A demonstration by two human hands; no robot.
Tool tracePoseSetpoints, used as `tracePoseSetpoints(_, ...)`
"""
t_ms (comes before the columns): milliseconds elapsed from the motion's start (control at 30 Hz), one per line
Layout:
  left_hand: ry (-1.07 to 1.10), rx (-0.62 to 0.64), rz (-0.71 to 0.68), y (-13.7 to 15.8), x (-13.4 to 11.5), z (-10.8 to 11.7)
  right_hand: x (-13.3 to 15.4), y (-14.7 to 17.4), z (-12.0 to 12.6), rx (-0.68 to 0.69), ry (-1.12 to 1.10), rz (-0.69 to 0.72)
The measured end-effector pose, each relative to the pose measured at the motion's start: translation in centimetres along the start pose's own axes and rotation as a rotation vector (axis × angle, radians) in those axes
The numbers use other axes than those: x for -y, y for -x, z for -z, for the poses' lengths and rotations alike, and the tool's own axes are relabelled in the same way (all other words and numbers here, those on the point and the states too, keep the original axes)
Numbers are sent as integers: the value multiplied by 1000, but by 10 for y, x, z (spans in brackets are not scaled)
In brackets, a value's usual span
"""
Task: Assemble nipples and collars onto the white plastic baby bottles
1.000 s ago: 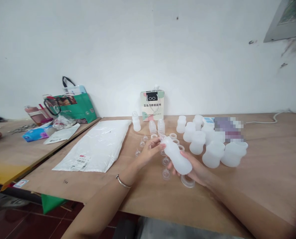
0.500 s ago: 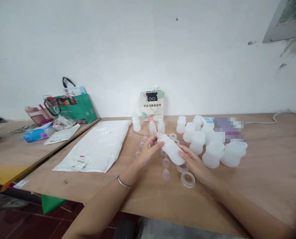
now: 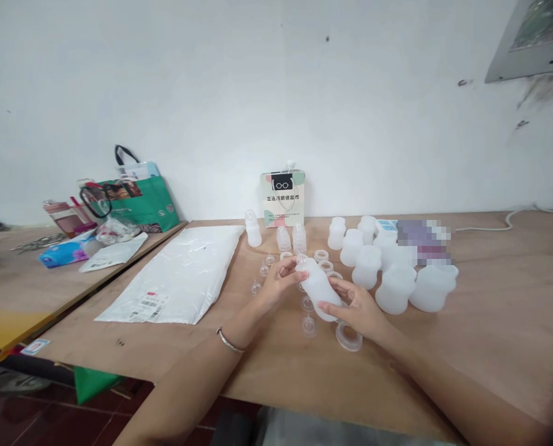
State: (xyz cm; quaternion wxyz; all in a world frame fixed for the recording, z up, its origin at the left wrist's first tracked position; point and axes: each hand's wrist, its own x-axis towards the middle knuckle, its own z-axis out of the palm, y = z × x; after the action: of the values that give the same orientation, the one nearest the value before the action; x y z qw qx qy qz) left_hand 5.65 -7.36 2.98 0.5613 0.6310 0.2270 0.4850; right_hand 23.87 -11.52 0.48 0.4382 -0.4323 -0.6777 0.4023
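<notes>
The tabletop (image 3: 504, 297) ran along the wall, with a second tabletop at the left. A flat white mailer (image 3: 174, 272) lay to the left of the hands; its contents were hidden. On the second tabletop stood the green bag (image 3: 146, 201), something pale and blue showing above its mouth. The paper bag (image 3: 279, 214) stood upright near the wall; a white-capped clear bottle (image 3: 291, 165) showed above its top edge, whether inside or behind it could not be told.

The right hand (image 3: 358, 303) had its fingers wrapped round the lower body of a frosted bottle (image 3: 320, 285), the thumb across the near side. The left hand (image 3: 276, 279) had its fingers pinched at the neck, where a small clear piece showed, partly hidden. The bottle was held tilted above the tabletop, mouth end away and to the left.

To the right, the other bottles (image 3: 395, 288) stood close together, their cloudy walls hiding the insides. One capped bottle (image 3: 253, 232) stood just left of the paper bag. Pale rings (image 3: 350, 347) lay about the bottle in hand, and little clear teats (image 3: 309, 325) lay in two rows, one partly under the hands
</notes>
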Motion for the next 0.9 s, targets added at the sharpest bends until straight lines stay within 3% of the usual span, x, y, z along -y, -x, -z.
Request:
tracePoseSetpoints(100,-77,7,-2,0,-2,-2,0,0,-3,19,-60,3)
tracePoseSetpoints(233,-196,-21,-32,-2,-10,2,-4,-2,-11,-83,-170,-10)
tracePoseSetpoints(333,-287,-183,-71,-16,-15,16,-10,-7,-11,-164,-244,-4)
tracePoseSetpoints(467,-585,-417,-57,-58,-7,44,-17,-11,-7,-208,-299,-4)
tracePoseSetpoints(567,-752,-463,45,-90,8,59,-19,-11,-7,-183,-298,11)
tracePoseSetpoints(733,-783,-512,106,-114,28,69,-21,-10,-10,-141,-279,38)
tracePoseSetpoints(900,-792,-659,3,-108,8,67,-18,-8,-9,-139,-240,52)
